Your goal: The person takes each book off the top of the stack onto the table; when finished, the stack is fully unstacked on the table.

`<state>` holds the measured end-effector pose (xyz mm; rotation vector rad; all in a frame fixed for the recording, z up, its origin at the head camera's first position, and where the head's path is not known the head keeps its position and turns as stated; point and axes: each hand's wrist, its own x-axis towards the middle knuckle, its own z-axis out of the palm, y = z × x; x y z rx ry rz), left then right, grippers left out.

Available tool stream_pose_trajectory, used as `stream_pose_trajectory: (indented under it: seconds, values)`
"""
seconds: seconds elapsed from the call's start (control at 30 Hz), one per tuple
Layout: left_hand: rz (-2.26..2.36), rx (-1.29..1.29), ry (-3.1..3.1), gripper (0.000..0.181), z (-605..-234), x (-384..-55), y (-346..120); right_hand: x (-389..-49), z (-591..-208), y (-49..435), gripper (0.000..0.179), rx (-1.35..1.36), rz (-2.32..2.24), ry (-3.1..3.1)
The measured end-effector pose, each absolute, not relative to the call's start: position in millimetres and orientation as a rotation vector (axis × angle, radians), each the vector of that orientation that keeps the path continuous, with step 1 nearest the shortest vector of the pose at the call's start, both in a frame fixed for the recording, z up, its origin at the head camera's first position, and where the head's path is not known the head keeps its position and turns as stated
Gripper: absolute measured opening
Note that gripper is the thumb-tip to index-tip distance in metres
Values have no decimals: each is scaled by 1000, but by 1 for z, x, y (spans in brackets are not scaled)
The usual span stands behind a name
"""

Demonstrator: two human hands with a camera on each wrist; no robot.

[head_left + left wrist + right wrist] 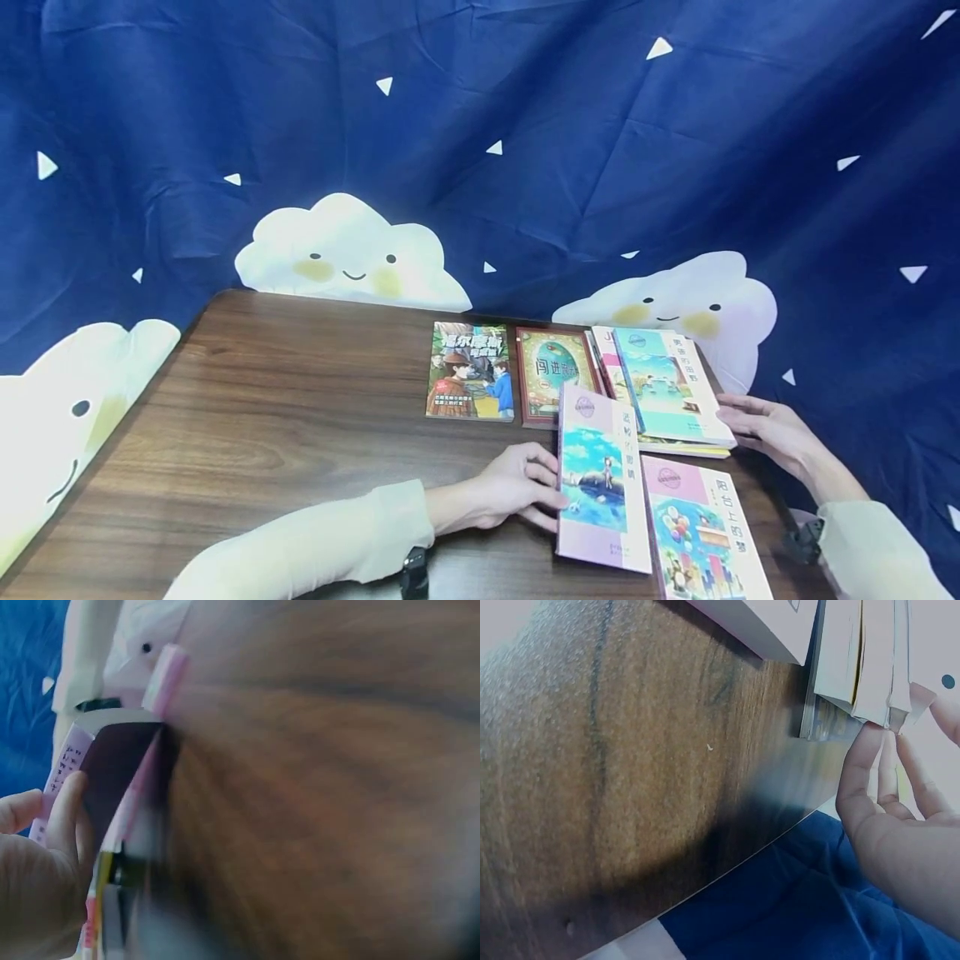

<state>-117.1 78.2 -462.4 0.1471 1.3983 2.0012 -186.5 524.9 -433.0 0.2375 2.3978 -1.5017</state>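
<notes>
My left hand grips a pink-and-white book by its spine edge. In the left wrist view, its fingers lie on the purple spine, and the book is tilted above the table. At the right, my right hand holds the right edge of the top book, a teal-covered one on a stack. Its fingertips meet the lower corners of the stacked books in the right wrist view. Another pink book, with balloons on its cover, lies near the front.
A comic-style book and a red-bordered book lie side by side near the back edge of the brown table. Behind the table hangs a blue curtain with clouds. Bare wood stretches across the left side.
</notes>
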Motion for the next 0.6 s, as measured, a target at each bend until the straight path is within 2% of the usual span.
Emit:
stream_pose_trajectory:
  seconds: [0.3, 0.6]
  values:
    - [1929, 79, 1387, 35, -478, -89, 63, -185, -434, 528, 32, 259, -1549, 2361]
    - [1854, 101, 1377, 32, -488, -75, 69, -187, -435, 527, 41, 258, -1538, 2368]
